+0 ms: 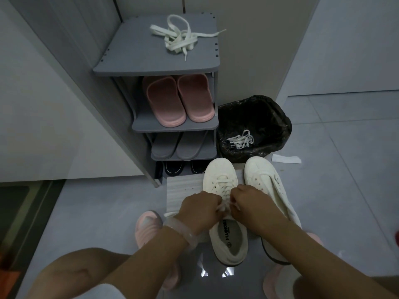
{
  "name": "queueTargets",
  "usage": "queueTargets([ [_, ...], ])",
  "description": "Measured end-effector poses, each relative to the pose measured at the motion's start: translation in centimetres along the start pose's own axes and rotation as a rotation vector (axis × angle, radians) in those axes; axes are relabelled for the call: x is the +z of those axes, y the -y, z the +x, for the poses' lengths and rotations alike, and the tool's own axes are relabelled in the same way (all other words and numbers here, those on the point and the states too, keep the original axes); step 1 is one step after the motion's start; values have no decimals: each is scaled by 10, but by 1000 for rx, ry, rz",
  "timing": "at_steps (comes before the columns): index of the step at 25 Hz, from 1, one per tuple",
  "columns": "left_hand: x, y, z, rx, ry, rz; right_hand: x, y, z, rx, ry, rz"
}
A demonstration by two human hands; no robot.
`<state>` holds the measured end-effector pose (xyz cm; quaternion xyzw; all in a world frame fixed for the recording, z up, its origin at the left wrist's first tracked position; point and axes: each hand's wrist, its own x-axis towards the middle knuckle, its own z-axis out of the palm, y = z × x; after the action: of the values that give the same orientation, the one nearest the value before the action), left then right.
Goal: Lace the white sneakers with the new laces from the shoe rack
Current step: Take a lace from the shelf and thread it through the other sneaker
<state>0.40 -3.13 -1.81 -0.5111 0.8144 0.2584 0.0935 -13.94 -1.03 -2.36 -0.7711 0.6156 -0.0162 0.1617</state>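
Knees and pink slippers (149, 225) sit nearest, w/ a pale bangle (181, 230) on the left wrist. Left hand (198, 212) and right hand (251, 205) meet over the left sneaker (228, 236), each grip curled round an end of the white lace (223, 207) at the top eyelets. Right sneaker (269, 184) stands just beside it, toes fwd, both on the floor, partly on a white foam sheet (183, 184). Beyond, a bin w/ black liner (254, 117) holds old laces (241, 140); paper scrap (286, 159) lies near. Grey shoe rack (155, 67) stands to the left: dark shoes bottom, grey slippers, pink slides (177, 100), and a bundle of new laces (181, 36) on top.
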Motion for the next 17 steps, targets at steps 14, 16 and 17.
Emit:
queueTargets([
  [14, 5, 4, 2, -13, 0, -104, -35, -15, 3, 190, -241, 341],
  [16, 3, 6, 3, -20, 24, -103, -25, -14, -3, 146, 14, 335],
  [17, 2, 7, 3, -18, 34, -93, -16, -10, -7, 133, 118, 297],
])
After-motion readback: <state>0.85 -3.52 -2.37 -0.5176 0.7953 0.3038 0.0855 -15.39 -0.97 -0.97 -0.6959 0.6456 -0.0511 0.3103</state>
